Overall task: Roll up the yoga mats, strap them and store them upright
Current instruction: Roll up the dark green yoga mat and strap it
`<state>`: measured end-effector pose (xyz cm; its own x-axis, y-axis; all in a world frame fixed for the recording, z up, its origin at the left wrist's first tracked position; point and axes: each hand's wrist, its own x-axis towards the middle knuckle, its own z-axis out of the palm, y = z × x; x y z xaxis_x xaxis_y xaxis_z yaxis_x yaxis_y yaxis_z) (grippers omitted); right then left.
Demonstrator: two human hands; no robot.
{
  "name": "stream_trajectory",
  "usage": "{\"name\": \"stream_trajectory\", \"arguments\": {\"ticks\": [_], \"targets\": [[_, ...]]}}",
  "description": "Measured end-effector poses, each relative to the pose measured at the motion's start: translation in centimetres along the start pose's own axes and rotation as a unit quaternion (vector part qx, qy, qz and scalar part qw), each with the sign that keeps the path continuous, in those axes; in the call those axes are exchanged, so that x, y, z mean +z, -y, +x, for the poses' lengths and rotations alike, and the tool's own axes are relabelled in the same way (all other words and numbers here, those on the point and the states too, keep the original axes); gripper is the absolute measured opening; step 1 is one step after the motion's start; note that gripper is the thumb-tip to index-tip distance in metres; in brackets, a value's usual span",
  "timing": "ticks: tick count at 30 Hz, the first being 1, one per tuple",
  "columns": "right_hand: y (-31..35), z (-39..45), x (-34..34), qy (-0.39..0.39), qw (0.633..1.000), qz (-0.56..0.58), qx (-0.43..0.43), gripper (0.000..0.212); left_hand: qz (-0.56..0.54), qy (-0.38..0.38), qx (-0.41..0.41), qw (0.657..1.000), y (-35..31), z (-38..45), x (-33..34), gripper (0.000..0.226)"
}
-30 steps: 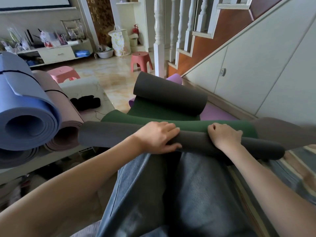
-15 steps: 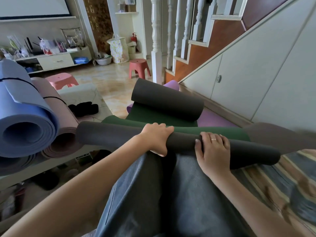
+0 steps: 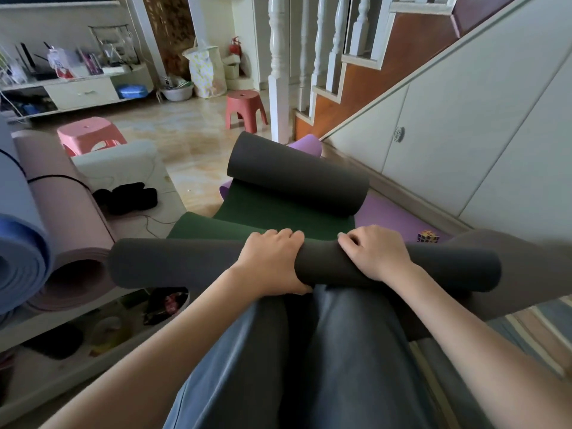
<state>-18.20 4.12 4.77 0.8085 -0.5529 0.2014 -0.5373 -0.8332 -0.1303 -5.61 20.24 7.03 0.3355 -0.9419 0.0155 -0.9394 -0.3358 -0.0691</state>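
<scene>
The mat I'm rolling (image 3: 192,261) is green on one face and dark grey on the other — its near end is wound into a tight grey tube lying crosswise over my knees, and its far end (image 3: 297,178) curls up in a second grey roll, with the green face stretched between them. Under it a purple mat (image 3: 390,221) lies flat on the floor. To my left a pink mat (image 3: 62,212) and a blue mat (image 3: 18,243) lie rolled on their sides — the pink one has a thin black strap around it.
</scene>
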Motion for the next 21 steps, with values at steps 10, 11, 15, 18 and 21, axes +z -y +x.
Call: {"name": "stream_trajectory", "arguments": {"ticks": [10,11,15,18,21], "targets": [[0.6,-3.3,-0.3,-0.072,0.997,0.034,0.006,0.061,-0.097,0.123,0.025,0.987,1.4,2.9,-2.5,0.045],[0.7,-3.8,-0.7,-0.029,0.999,0.018,-0.018,0.067,-0.114,0.144,0.021,0.983,1.6,3.1,-2.7,0.044],[0.0,-4.0,-2.4,0.093,0.993,-0.018,-0.063,0.095,-0.167,0.218,0.021,0.961,2.5,4.2,-3.6,0.041],[0.6,-2.4,-2.3,0.073,0.996,-0.016,-0.054,0.092,-0.179,0.279,-0.001,0.943,3.4,5.8,-4.1,0.043],[0.9,-0.6,-1.9,0.066,0.997,-0.010,-0.033,0.084,-0.197,0.365,-0.041,0.909,3.8,7.7,-4.2,0.054]]}}
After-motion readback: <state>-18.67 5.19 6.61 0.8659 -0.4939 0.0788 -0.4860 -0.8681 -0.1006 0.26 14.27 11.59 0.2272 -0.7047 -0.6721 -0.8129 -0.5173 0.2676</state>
